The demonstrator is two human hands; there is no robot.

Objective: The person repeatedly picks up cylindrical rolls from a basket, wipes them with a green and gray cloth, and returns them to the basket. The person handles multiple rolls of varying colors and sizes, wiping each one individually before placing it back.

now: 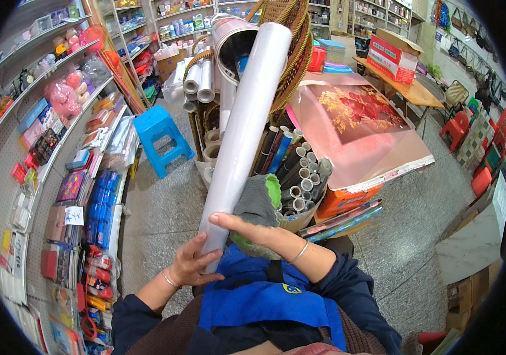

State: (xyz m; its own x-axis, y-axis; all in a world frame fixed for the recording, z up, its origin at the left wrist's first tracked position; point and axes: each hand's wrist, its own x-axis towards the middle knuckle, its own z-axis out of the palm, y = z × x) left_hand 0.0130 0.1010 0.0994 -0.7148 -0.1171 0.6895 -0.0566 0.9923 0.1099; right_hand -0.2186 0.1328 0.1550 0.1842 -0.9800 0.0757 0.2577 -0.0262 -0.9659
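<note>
A long roll of whitish plastic sheeting (246,137) slants up and away in front of me. My left hand (193,262) is against its lower end, with the fingers spread along the left side. From the right, my right hand (239,228) holds the roll, its thumb across the front and its other fingers hidden. Behind the roll and beyond my right hand is a dark grey thing with a ragged green edge (259,199). Just past it, several rolls on tubes (299,191) stand upright in a bin.
A blue plastic stool (160,137) stands left of the roll. Stocked shelves (115,213) line the left side. Woven baskets (295,57) and a large wide roll (235,40) rise ahead. Printed pink sheeting (355,128) covers a stack at right. A wooden table (421,93) holds a carton (392,57).
</note>
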